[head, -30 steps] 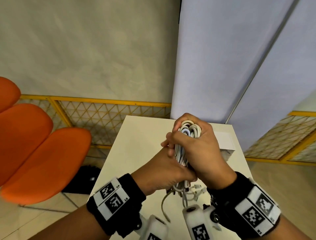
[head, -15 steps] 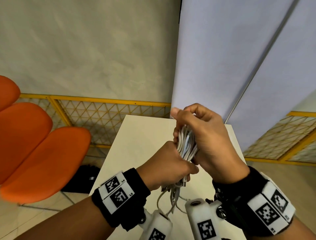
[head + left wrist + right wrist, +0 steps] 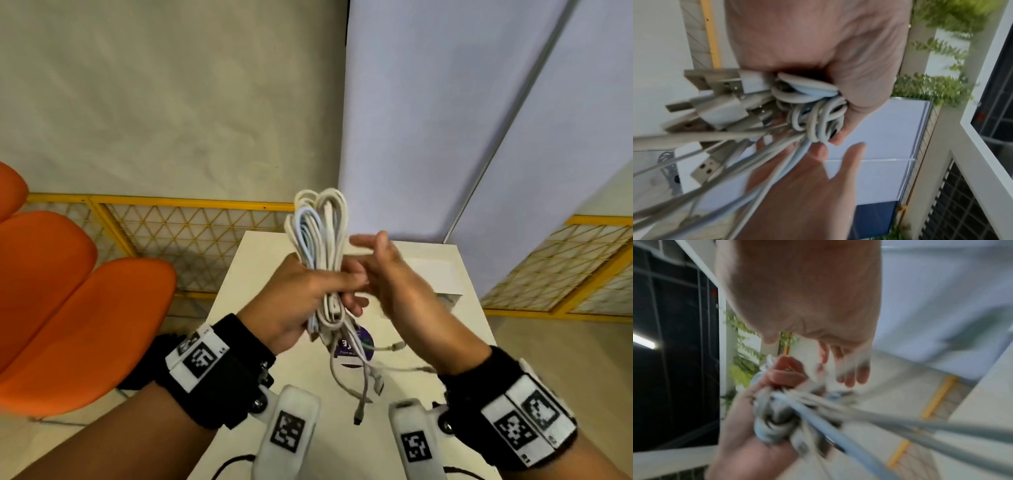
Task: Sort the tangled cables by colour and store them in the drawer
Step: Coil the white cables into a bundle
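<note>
A bundle of white cables (image 3: 320, 236), folded into loops, stands upright above the table. My left hand (image 3: 308, 294) grips it round the middle, thumb across the front; the left wrist view shows the fist (image 3: 838, 68) round the white cables (image 3: 813, 113) and several USB plugs (image 3: 715, 100) sticking out. Loose cable ends (image 3: 363, 387) hang below the fist. My right hand (image 3: 380, 270) is just right of the bundle, fingers spread and relaxed, holding nothing. The right wrist view is blurred: the right hand's fingers (image 3: 851, 373) hover over the gripped bundle (image 3: 781, 415).
A white table (image 3: 260, 342) lies under the hands, with a white box (image 3: 442, 274) at its far right and a purple round sticker (image 3: 359, 346) under the cable ends. An orange chair (image 3: 68, 308) stands left. A yellow mesh fence (image 3: 188, 233) runs behind the table.
My right hand has let go of the top of the bundle and drawn away to the right, fingers opened. The left hand keeps its grip, and the cable loops now stand free above it.
</note>
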Demonstrator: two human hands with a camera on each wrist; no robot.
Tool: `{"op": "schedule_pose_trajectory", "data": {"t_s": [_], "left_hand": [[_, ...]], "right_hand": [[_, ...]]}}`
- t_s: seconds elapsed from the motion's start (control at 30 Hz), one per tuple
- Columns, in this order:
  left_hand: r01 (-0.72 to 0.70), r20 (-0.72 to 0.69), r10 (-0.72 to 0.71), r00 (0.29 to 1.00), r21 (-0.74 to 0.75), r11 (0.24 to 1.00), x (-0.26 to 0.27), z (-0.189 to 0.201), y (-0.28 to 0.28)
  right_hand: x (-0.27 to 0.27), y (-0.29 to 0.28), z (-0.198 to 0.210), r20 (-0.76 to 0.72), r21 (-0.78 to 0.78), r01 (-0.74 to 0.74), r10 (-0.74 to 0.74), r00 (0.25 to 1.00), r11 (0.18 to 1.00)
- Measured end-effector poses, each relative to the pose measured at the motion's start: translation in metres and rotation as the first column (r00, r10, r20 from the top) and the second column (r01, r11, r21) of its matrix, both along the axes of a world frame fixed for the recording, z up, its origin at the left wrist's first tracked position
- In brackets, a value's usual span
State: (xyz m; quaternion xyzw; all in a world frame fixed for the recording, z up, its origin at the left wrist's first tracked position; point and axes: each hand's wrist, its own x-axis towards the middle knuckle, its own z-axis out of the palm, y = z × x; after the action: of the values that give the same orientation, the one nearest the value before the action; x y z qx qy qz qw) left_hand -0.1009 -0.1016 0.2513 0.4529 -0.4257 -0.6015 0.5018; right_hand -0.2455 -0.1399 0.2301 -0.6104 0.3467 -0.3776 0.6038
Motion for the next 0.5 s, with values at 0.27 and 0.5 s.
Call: {"op": "schedule_pose_trajectory", "data": {"t_s": [0.27,0.5], "left_hand": [[-0.116,-0.21,0.127,0.969,0.064,0.991,0.038,0.008,-0.011],[-0.095,-0.104,0.104,0.989,0.091,0.991,0.037,-0.014,-0.005]], "right_hand": [[-0.031,0.023,-0.047,-0.422,0.126,-0.307,0.331,0.844,0.943],[-0.086,0.005,-0.057,-0.674,0.276,-0.483,0.526,0.52,0.831]]}}
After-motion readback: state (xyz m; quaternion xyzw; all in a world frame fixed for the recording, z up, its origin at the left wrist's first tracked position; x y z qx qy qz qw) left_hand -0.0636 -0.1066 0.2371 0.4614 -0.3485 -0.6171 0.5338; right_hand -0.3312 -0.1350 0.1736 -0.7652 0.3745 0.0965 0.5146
